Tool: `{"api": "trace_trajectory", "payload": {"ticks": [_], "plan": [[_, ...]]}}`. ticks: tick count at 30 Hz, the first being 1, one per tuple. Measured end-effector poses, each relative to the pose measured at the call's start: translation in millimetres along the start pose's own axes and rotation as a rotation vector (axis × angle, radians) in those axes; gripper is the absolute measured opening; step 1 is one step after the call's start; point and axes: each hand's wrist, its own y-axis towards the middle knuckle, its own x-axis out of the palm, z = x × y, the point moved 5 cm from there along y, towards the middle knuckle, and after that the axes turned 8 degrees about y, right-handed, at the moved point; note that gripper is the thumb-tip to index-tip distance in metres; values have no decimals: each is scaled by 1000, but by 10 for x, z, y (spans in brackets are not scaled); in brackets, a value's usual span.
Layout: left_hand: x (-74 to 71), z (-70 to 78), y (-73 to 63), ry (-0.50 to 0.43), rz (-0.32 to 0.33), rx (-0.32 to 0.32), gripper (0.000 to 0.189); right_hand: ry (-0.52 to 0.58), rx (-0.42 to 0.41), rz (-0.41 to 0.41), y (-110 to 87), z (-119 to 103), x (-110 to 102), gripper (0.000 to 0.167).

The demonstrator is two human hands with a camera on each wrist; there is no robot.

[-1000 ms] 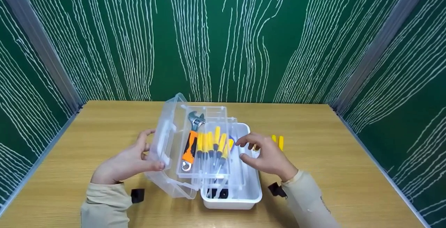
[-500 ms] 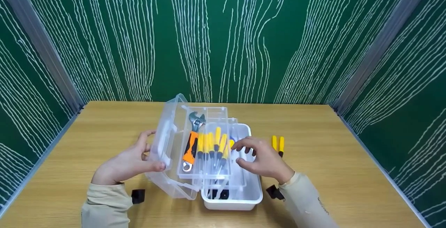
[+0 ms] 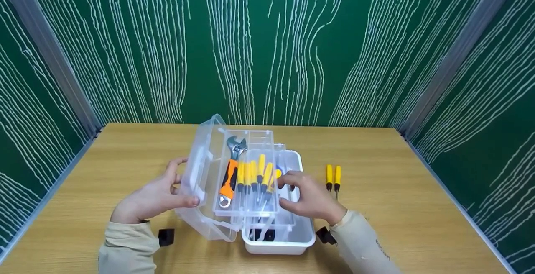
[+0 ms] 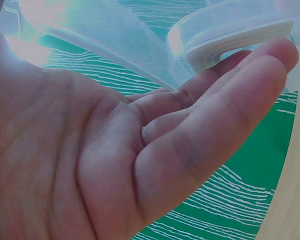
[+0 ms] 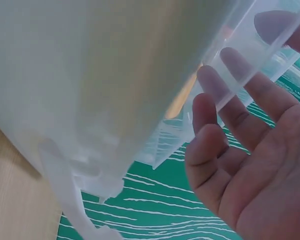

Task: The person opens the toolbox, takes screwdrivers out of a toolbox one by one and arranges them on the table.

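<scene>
A toolbox with a white base [image 3: 279, 247] stands on the table, its clear lid [image 3: 200, 157] swung up to the left. My left hand [image 3: 152, 194] holds that lid, thumb in front and fingers behind. In the raised clear tray [image 3: 246, 212] lie an orange and black adjustable wrench [image 3: 230, 173] and several yellow-handled screwdrivers [image 3: 261, 167]. At the tray's right edge is my right hand [image 3: 313, 196], thumb and fingers bent and apart. In the right wrist view its fingertips [image 5: 235, 60] show through clear plastic. I cannot tell whether they touch it.
Two yellow-handled screwdrivers [image 3: 333, 177] lie on the wooden table [image 3: 401, 207], right of the box. A black item [image 3: 264, 234] sits in the near end of the base. Green walls [image 3: 267, 48] with white lines surround the table.
My right hand has moved left to the tray's edge, uncovering more of the two screwdrivers on the table. My left hand and the lid have stayed in place.
</scene>
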Motion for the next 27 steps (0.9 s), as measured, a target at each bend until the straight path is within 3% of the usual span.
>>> {"api": "trace_trajectory", "payload": {"ticks": [11,19,27], "plan": [[-11,-2,31,-28,-17,29,107,-41,-5,-73,4,26,87,44],[-9,-11,39,-45,-25,34,108,-42,-31,-50,13,8,88,39],[-14,11,25,-31,-20,31,108,-78,14,-69,11,14,100,40]]}}
